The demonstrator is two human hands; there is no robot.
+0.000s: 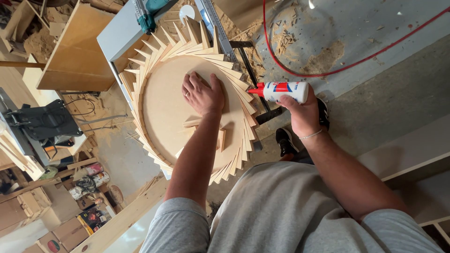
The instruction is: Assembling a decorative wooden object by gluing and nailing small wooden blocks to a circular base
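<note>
A round wooden disc point(166, 117) lies on a stand, ringed by several thin wooden slats point(154, 51) fanned out around its edge. My left hand point(202, 93) rests flat on the disc near its upper right rim, fingers spread, a ring on one finger. My right hand point(300, 112) grips a white glue bottle point(286, 90) with a red nozzle, held sideways with the tip pointing at the slats on the disc's right edge. A few loose slats point(220, 138) lie on the disc near my left forearm.
A red cable point(337, 70) curves over the dusty floor with sawdust piles point(323, 58). A grey saw table point(117, 33) with a teal tool point(147, 14) sits behind the disc. A plywood box point(77, 51), a black machine point(44, 122) and cans point(96, 175) are at the left.
</note>
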